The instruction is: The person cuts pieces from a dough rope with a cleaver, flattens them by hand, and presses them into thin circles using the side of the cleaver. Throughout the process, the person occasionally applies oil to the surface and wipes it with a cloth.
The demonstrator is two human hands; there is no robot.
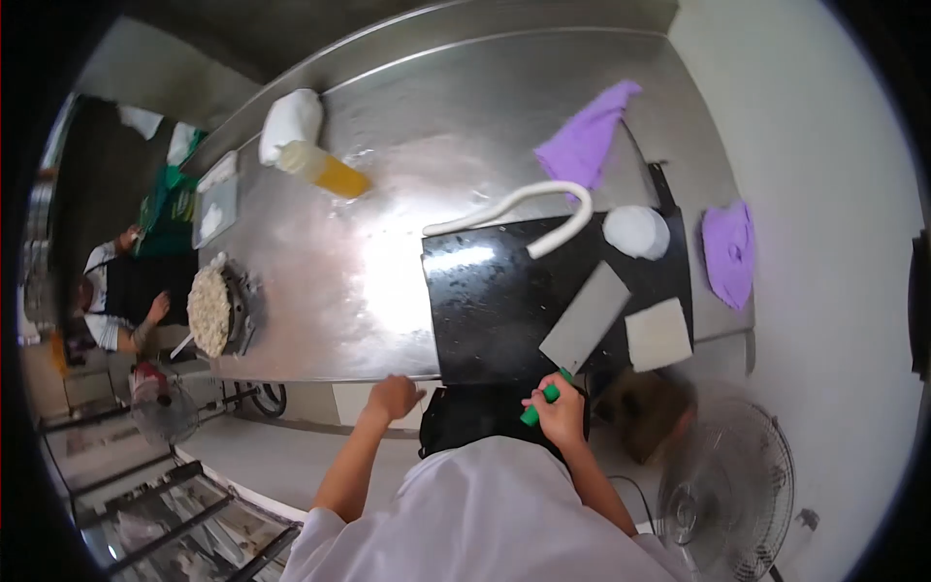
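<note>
My right hand (561, 412) is wrapped round the green handle (540, 404) of a cleaver. Its broad metal blade (586, 317) points forward and right over the black board (485, 301). A long white dough rope (504, 206) lies along the board's back edge and bends into a hook at its right end. Right of the blade are a round white lump (636, 232) and a pale square piece (659, 336). My left hand (394, 398) is at the table's front edge, left of the board, fingers loosely curled, thumb apart, nothing visible in it.
A squeeze bottle of yellow liquid (325, 170) lies by a white bag (291, 128). Purple cloths (587, 136) are at the back and right. Far left, a pan of pale food (209, 308) stands near another person (107, 291). A fan (718, 495) stands right of me.
</note>
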